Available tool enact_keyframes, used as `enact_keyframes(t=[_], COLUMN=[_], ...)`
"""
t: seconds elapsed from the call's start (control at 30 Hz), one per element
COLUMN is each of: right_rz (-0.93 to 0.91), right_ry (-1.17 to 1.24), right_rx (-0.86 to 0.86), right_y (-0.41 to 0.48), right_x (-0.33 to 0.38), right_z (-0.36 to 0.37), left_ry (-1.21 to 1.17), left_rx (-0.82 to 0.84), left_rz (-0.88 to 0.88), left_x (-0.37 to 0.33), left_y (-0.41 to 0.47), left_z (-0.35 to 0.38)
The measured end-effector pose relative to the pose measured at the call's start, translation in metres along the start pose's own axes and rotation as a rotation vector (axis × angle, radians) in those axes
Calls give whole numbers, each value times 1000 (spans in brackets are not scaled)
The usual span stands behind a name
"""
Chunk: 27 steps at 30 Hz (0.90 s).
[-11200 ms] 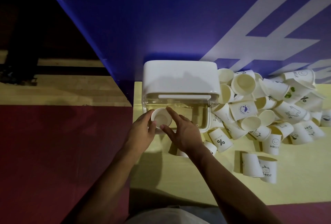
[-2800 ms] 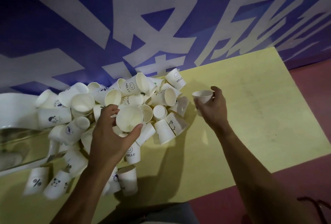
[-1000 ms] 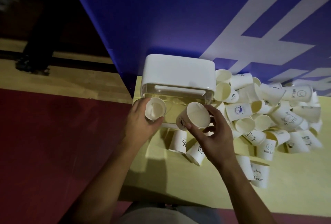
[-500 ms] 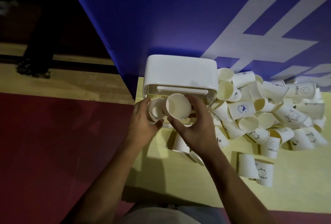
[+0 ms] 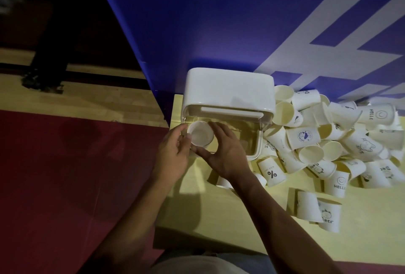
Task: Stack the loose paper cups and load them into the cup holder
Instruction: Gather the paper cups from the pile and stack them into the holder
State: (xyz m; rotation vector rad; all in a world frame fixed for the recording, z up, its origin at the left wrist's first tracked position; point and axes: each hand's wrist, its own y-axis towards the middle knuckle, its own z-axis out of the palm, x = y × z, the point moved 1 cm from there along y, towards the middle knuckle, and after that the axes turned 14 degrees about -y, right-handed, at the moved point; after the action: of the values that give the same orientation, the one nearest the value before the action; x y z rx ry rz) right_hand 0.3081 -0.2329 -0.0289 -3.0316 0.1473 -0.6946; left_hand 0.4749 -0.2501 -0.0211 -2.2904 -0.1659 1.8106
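Note:
A white cup holder (image 5: 228, 91) with a raised lid and clear lower box stands at the table's back left corner. At its open left front, a stack of paper cups (image 5: 200, 134) shows its open mouth towards me. My left hand (image 5: 173, 153) grips the stack from the left, thumb at the rim. My right hand (image 5: 223, 153) curls around it from the right and below. A heap of loose white paper cups (image 5: 333, 142), some printed, lies to the right of the holder.
The yellow table (image 5: 230, 219) ends just left of the holder, with red and wooden floor beyond. A blue wall with white lettering (image 5: 241, 21) rises directly behind. Two cups (image 5: 317, 210) lie apart near the front right.
The cup my right hand carried is now nested into the stack in my left hand. Both hands now close around one stack at the holder's opening.

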Motion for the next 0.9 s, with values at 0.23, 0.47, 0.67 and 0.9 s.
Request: enact_keyframes(t=[0.23, 0.47, 0.67, 0.9], right_rz=[77, 296, 272, 269], right_ry=[-51, 149, 150, 195], right_rx=[115, 365, 446, 309], right_y=[1, -2, 1, 18], right_x=[-9, -17, -17, -14], right_z=[9, 17, 33, 29], left_ry=[103, 21, -91, -209], left_rx=[68, 70, 134, 137], left_rz=[5, -136, -342, -360], left_x=[12, 13, 28, 21], left_y=[9, 10, 17, 38], left_z=[5, 8, 14, 25])
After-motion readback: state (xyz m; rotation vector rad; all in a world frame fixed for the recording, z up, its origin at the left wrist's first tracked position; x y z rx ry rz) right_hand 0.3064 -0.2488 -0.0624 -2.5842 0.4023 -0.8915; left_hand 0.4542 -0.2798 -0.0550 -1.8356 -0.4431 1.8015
